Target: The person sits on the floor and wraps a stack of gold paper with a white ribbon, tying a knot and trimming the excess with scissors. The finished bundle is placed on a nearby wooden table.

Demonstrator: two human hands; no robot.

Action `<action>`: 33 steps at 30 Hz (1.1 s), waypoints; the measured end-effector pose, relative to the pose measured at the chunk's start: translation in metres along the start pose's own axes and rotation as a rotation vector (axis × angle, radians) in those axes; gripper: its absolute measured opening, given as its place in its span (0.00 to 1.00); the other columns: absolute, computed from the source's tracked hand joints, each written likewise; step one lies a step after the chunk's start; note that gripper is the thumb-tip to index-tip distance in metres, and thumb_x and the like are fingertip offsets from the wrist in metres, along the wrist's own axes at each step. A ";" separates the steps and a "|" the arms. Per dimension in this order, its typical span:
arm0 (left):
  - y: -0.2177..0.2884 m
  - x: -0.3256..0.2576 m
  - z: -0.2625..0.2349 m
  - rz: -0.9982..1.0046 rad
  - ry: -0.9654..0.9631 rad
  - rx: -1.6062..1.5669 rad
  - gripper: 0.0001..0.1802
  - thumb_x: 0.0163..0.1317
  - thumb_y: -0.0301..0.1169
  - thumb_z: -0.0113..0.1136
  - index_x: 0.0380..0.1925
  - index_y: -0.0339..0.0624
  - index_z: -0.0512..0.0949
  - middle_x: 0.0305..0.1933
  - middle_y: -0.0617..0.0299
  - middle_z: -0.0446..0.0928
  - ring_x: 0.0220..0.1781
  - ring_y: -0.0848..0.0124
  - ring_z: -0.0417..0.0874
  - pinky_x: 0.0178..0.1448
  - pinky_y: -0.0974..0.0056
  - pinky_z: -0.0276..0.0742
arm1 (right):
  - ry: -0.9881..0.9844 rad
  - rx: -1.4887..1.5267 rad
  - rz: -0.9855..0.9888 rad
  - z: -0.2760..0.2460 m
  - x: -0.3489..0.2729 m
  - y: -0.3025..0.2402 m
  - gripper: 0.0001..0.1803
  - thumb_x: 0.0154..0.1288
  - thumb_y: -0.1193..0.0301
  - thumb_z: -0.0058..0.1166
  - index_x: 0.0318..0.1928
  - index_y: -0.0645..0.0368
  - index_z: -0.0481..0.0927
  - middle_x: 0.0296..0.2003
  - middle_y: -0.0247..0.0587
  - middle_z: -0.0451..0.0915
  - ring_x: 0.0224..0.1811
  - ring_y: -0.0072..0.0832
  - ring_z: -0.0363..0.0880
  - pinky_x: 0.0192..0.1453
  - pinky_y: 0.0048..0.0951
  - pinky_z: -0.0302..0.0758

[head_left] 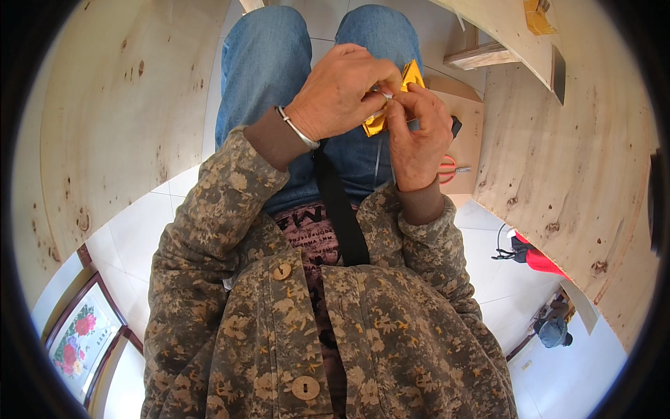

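Over my lap, my left hand (347,91) and my right hand (421,140) meet with their fingertips pinched close together. Between the fingertips is a small white piece (386,96), thin like a bit of string or twisted paper; its full shape is hidden. A shiny yellow folded piece (412,74), like foil or card, shows behind and below the fingers, above my right thigh. I cannot tell whether the fingers hold it or it only lies there. A pale thin strand (377,162) runs down beside my right hand.
Red-handled scissors (452,168) lie on brown cardboard (466,129) right of my legs. Plywood panels rise at left (118,105) and right (558,153). Another yellow piece (539,17) sits on the board at upper right. A black strap (338,202) crosses my front.
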State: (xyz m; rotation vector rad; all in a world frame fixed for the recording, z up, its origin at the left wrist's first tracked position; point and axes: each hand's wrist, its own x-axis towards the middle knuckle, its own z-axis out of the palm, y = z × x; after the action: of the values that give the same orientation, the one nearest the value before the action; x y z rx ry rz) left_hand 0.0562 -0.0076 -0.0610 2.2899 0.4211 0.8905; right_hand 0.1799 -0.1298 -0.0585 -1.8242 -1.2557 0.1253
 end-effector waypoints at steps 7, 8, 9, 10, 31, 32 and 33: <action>0.007 -0.001 -0.002 -0.093 0.001 -0.061 0.16 0.56 0.26 0.71 0.44 0.47 0.80 0.34 0.67 0.85 0.42 0.63 0.84 0.54 0.58 0.75 | 0.011 -0.002 -0.012 0.000 0.000 0.000 0.05 0.60 0.76 0.67 0.37 0.59 0.86 0.38 0.47 0.86 0.51 0.44 0.84 0.56 0.43 0.74; 0.007 -0.001 -0.003 -0.120 -0.005 -0.083 0.16 0.57 0.27 0.70 0.45 0.46 0.80 0.33 0.66 0.85 0.41 0.64 0.85 0.53 0.58 0.76 | 0.008 0.001 -0.010 0.000 0.000 0.000 0.05 0.60 0.76 0.67 0.38 0.59 0.86 0.38 0.47 0.86 0.51 0.44 0.84 0.56 0.43 0.74; 0.007 0.000 -0.003 -0.146 -0.011 -0.109 0.16 0.57 0.27 0.70 0.46 0.45 0.79 0.32 0.66 0.85 0.40 0.65 0.85 0.51 0.59 0.77 | 0.004 0.016 -0.004 0.000 -0.001 0.000 0.05 0.60 0.76 0.67 0.38 0.59 0.86 0.38 0.47 0.86 0.51 0.44 0.84 0.56 0.43 0.74; 0.007 0.001 -0.003 -0.182 -0.023 -0.135 0.17 0.58 0.27 0.70 0.47 0.45 0.79 0.31 0.66 0.85 0.38 0.65 0.86 0.50 0.59 0.78 | 0.000 0.041 0.000 0.000 -0.001 0.000 0.05 0.61 0.76 0.67 0.38 0.59 0.86 0.38 0.48 0.86 0.51 0.44 0.84 0.57 0.43 0.74; 0.004 0.017 0.013 -0.645 0.002 -0.451 0.19 0.59 0.21 0.64 0.51 0.33 0.75 0.31 0.62 0.85 0.34 0.78 0.84 0.41 0.71 0.79 | 0.016 -0.078 -0.128 -0.003 -0.005 0.000 0.04 0.63 0.75 0.64 0.39 0.59 0.85 0.40 0.42 0.89 0.55 0.42 0.86 0.58 0.39 0.71; 0.005 0.017 0.014 -0.623 0.028 -0.442 0.18 0.59 0.21 0.64 0.50 0.35 0.76 0.31 0.61 0.85 0.34 0.76 0.85 0.41 0.70 0.79 | 0.011 -0.075 -0.135 -0.003 -0.004 0.000 0.04 0.63 0.76 0.64 0.39 0.58 0.86 0.40 0.42 0.89 0.55 0.42 0.86 0.58 0.39 0.71; 0.008 0.016 0.014 -0.607 0.054 -0.429 0.17 0.58 0.21 0.64 0.49 0.36 0.77 0.32 0.61 0.85 0.34 0.74 0.85 0.41 0.68 0.79 | 0.005 -0.072 -0.142 -0.003 -0.004 0.000 0.04 0.63 0.76 0.64 0.39 0.58 0.86 0.40 0.42 0.89 0.55 0.42 0.86 0.58 0.39 0.71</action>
State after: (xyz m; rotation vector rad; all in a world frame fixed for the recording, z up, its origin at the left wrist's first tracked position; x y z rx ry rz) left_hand 0.0780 -0.0123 -0.0563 1.6105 0.8066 0.6496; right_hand 0.1799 -0.1344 -0.0583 -1.7880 -1.3978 -0.0034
